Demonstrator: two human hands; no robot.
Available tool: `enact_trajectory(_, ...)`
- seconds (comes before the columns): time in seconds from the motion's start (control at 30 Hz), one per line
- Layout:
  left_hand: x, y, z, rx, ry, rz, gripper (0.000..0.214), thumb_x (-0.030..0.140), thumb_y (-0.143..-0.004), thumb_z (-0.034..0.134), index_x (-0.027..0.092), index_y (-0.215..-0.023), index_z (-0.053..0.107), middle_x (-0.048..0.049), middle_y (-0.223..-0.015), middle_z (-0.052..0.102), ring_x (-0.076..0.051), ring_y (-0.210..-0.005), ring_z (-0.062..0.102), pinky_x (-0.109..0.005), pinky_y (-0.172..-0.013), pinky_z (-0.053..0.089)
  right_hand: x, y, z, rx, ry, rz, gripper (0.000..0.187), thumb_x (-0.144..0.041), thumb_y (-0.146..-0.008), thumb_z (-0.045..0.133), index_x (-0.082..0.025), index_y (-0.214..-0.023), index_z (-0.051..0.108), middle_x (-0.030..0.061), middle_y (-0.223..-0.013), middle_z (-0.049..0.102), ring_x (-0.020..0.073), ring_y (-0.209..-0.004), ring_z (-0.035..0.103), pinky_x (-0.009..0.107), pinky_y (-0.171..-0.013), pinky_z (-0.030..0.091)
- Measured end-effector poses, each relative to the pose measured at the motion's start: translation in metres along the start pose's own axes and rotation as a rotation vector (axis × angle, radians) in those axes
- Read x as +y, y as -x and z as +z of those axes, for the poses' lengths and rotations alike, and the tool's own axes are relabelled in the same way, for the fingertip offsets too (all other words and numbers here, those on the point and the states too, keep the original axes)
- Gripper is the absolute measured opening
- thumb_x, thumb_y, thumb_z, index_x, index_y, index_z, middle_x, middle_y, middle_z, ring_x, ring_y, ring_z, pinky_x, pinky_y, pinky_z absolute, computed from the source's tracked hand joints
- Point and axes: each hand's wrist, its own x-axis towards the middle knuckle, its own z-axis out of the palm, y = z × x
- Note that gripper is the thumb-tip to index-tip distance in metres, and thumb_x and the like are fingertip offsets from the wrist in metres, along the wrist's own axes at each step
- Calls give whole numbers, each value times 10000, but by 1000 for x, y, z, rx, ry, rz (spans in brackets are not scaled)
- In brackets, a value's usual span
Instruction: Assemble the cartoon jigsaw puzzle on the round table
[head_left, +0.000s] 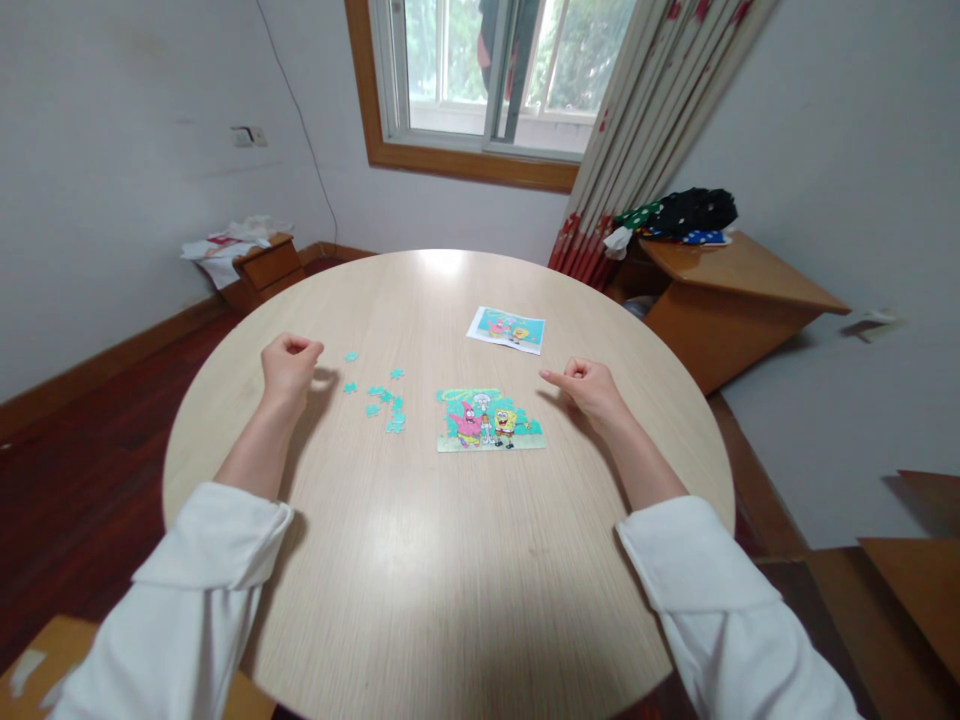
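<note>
A partly assembled cartoon jigsaw puzzle (489, 421) lies in the middle of the round wooden table (420, 600). Several loose teal puzzle pieces (384, 398) are scattered to its left. My left hand (289, 364) rests on the table left of the loose pieces, curled into a loose fist with nothing visible in it. My right hand (589, 385) rests right of the puzzle, fingers curled and the index finger pointing left toward it. A printed reference picture (507, 329) lies farther back on the table.
A window (495, 70) with a patterned curtain (645, 120) is behind the table. A wooden cabinet (731, 290) with dark clothes on top stands at the right. A small wooden box with papers (247, 255) sits by the left wall.
</note>
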Motion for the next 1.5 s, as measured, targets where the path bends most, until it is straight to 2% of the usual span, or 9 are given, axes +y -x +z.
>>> enact_trajectory(0.53,-1,0,0,-12,-10,8,205,36,-660,606,151,-566,465,64,-510,443,-75,-534,403,-228,-531,311,3,-1,0,23,4,-37,616,-556,-440,823,-207,-492,318,-74,-451,320,57,-469,262,210,-412,201)
enact_trajectory(0.9,-3,-1,2,-2,-6,-23,167,95,-615,597,171,-547,465,56,-514,449,-85,-511,411,-212,-514,308,7,-3,-2,33,42,-75,581,-539,-528,793,-208,-506,316,-69,-472,322,61,-482,253,217,-419,198)
enact_trajectory(1.23,-8,-4,5,-81,-26,-41,102,182,-637,620,168,-604,525,46,-541,480,-85,-489,411,-209,-494,327,2,-1,1,59,44,-79,676,-644,-497,756,-206,-474,241,-87,-450,224,47,-471,196,217,-431,160)
enact_trajectory(1.37,-18,-9,5,-108,-97,1,63,215,-662,609,166,-651,571,14,-597,553,-111,-535,485,-225,-530,386,2,-2,2,75,46,-73,635,-607,-488,772,-203,-480,282,-90,-455,259,42,-468,215,219,-437,154)
enact_trajectory(1.5,-29,-14,6,-126,-387,111,123,254,-724,570,157,-733,646,-75,-769,675,-202,-734,604,-328,-728,455,1,-1,2,50,27,-51,576,-572,-478,784,-200,-513,345,-88,-463,315,43,-464,244,219,-432,155)
